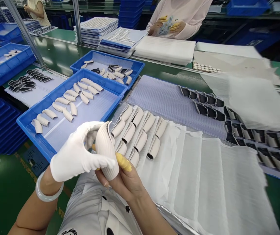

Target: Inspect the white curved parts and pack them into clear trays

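Between my two hands is a cream, ribbed, curved shell piece (103,147) with a dark inner edge, tilted upright in front of me. My left hand (81,156), in a white glove, pinches it with thumb and fingers from the left side. From below and the right, my right hand (125,176) grips it too; yellow covers sit on its fingertips. Just beyond lie rows of similar cream curved pieces (141,140) on white cloth-like sheeting (208,173). Left of them, a blue tray (78,78) holds several more cream pieces on a pale liner.
Behind stands a second blue tray (105,58) with cream and dark pieces. Dark-lined shells (203,101) lie on a ribbed sheet at right. Stacked blue trays (0,124) rise at left. A metal post (24,32) stands at the bench. Across it, a co-worker (179,19) handles something.
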The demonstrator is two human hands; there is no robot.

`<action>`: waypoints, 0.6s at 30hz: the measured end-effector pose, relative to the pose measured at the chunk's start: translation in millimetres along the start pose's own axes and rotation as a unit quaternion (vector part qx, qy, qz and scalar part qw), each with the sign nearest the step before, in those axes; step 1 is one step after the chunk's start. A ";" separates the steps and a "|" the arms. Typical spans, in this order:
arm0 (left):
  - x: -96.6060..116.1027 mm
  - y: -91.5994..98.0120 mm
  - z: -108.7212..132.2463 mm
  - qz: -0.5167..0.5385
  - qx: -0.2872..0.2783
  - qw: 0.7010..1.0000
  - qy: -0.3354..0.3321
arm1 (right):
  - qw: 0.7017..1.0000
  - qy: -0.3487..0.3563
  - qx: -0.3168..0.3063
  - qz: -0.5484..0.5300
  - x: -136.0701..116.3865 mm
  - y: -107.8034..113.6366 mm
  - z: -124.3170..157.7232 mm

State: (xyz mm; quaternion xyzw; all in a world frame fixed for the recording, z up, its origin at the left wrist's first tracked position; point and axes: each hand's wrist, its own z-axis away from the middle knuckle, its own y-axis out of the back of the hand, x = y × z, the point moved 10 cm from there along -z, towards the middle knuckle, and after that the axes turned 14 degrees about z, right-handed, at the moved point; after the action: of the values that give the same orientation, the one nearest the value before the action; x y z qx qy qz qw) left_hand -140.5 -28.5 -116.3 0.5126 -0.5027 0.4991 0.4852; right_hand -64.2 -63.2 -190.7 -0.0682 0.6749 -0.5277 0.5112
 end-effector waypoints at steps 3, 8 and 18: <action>-0.1 4.4 -1.2 -0.011 0.044 0.999 0.000 | 1.000 -0.001 -0.005 -0.002 0.9 -0.8 -1.1; -6.8 14.2 -4.8 0.054 0.112 0.992 0.010 | 0.995 -0.052 -0.023 -0.086 13.8 -9.7 -1.5; -13.3 10.4 -7.0 -0.080 0.041 0.995 0.035 | 0.987 -0.047 -0.002 -0.151 12.7 -13.4 -6.1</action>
State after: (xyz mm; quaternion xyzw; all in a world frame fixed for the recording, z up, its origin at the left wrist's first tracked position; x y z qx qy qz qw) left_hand -151.0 -21.4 -129.4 0.5532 -0.4213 0.4966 0.5195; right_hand -80.8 -73.1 -188.6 -0.1949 0.6329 -0.5937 0.4572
